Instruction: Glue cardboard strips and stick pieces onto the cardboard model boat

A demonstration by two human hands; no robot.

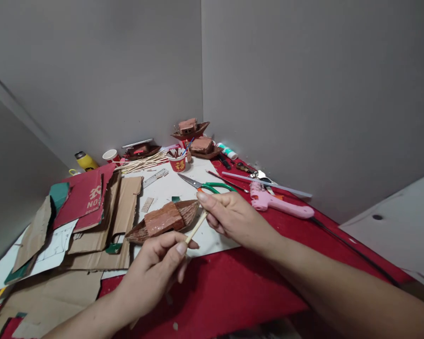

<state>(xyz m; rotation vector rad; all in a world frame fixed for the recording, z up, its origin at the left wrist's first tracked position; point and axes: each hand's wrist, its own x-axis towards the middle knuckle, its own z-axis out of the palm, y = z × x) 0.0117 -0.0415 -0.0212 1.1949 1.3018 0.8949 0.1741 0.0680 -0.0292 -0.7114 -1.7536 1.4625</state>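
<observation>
A pale wooden stick (197, 228) slants between my two hands. My left hand (159, 263) pinches its lower end between thumb and fingers. At the upper end, my right hand (229, 214) has its fingers closed round the stick. A small orange bit (199, 190) shows at the right thumb tip; what it belongs to is hidden. Just behind my hands, a brown model boat (164, 219) with a curved cabin roof lies on white paper (212, 240), partly covered by my left fingers. Green-handled scissors (212, 186) lie beyond my right hand, blades pointing left.
Cut cardboard (106, 226) is piled at left. Behind stand a paper cup (176, 161) with brown-stained contents, thin sticks (141, 162), more model boats (189, 127) and a yellow bottle (86, 161). A pink glue gun (282, 205) with its cord lies at right. Grey walls close off the back.
</observation>
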